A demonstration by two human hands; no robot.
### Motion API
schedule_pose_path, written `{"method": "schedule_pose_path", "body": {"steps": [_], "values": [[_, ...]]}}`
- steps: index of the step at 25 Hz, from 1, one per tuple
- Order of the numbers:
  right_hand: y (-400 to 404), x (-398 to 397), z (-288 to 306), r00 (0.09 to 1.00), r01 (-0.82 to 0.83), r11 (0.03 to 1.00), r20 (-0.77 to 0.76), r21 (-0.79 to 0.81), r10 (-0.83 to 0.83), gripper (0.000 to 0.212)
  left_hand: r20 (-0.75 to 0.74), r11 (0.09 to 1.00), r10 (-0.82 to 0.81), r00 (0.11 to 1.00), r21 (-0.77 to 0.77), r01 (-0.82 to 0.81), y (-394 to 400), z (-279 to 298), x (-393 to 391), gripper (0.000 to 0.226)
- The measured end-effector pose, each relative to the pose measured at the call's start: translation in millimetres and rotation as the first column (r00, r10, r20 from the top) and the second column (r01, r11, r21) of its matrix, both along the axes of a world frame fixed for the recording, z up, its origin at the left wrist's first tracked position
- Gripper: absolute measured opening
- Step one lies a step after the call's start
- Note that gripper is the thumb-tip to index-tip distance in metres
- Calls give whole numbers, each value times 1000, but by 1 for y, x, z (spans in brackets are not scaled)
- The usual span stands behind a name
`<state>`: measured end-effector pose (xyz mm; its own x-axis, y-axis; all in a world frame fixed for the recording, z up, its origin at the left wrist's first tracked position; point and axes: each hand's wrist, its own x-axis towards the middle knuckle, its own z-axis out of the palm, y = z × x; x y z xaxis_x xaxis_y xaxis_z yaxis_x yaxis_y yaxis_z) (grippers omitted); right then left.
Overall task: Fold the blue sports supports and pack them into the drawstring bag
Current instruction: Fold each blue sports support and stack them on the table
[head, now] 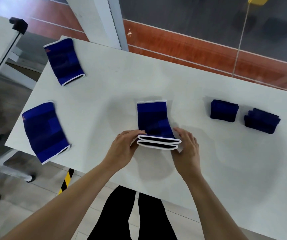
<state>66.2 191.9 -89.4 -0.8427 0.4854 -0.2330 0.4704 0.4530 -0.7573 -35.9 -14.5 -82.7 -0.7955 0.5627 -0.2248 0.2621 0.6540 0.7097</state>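
A blue sports support with white trim (152,118) lies flat at the middle of the white table (173,84); two layered white-edged openings show at its near end. My left hand (123,148) grips that near end at its left corner. My right hand (186,146) touches the right corner, fingers against the fabric. Two more unfolded blue supports lie on the left: one at the far corner (64,61), one near the front edge (44,132). Two folded dark blue bundles (224,110) (261,120) sit side by side on the right. No drawstring bag is in view.
The table's front edge runs just before my legs. A wheeled white stand (9,163) and yellow-black floor tape (66,181) are at the lower left. A glass wall with an orange band (191,49) runs behind the table.
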Motion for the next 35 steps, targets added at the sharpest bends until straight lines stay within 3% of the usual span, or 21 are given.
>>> {"method": "schedule_pose_path", "body": {"steps": [2, 10, 14, 16, 24, 28, 30, 32, 35], "values": [[0, -3, -7, 976, -195, 969, -68, 151, 207, 50, 36, 1000, 0, 999, -10, 1, -4, 2, 1, 37], [-5, -29, -1, 959, -164, 952, -184, 257, 215, 23, 70, 987, 133, 989, -95, -126, 6, 12, -15, 16], [0, -43, -3, 989, -141, 989, -28, 34, 142, 10, 112, 982, 178, 978, -85, -169, 8, 7, -19, 20], [1, -53, -2, 990, -135, 990, 38, -44, 136, 18, 135, 968, 248, 959, -82, -239, 11, 5, -22, 24], [-8, -93, -6, 954, -71, 998, 293, 3, 67, 38, 10, 902, 391, 920, -202, -381, 33, 1, -33, 36], [-14, -105, -9, 928, -51, 991, 373, 120, 3, 39, -115, 865, 458, 881, -171, -472, 42, 0, -34, 25], [-17, -109, -9, 921, -54, 980, 388, 191, -24, 38, -335, 912, 340, 879, -112, -395, 40, -5, -27, 19], [-20, -110, -10, 917, -50, 972, 395, 229, -46, 38, -488, 949, 86, 869, -225, -220, 34, -20, -16, 31], [-24, -107, -12, 965, -7, 935, 247, 354, -87, 23, -463, 911, -11, 886, -371, -182, 32, -37, -7, 47]]}}
